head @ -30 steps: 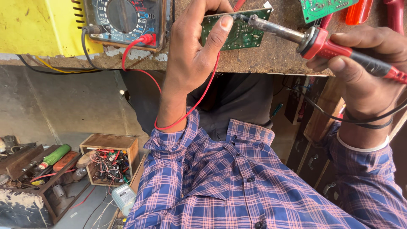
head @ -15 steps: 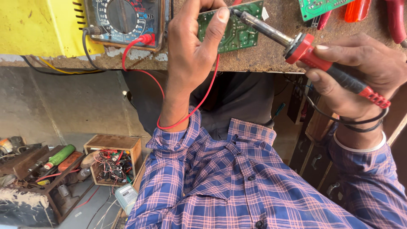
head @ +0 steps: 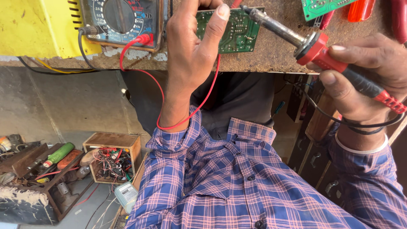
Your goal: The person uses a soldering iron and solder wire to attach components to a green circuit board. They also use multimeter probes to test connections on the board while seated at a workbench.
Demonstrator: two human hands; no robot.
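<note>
1. Left hand [head: 190,55]: closed on the near edge of the flat green circuit board [head: 237,32], thumb pressed on its face.
2. Right hand [head: 364,72]: right of the board, wrapped round the red-handled soldering iron [head: 313,46], whose metal tip is at the board's far corner.
3. Board: lies on the worn brown surface [head: 271,59].
4. Thin red lead [head: 203,106]: loops below the board.
5. Dial-faced analogue meter [head: 123,19]: left of the board.

Step, as I judge it: tip on a joint. Next calls for steady hands.
</note>
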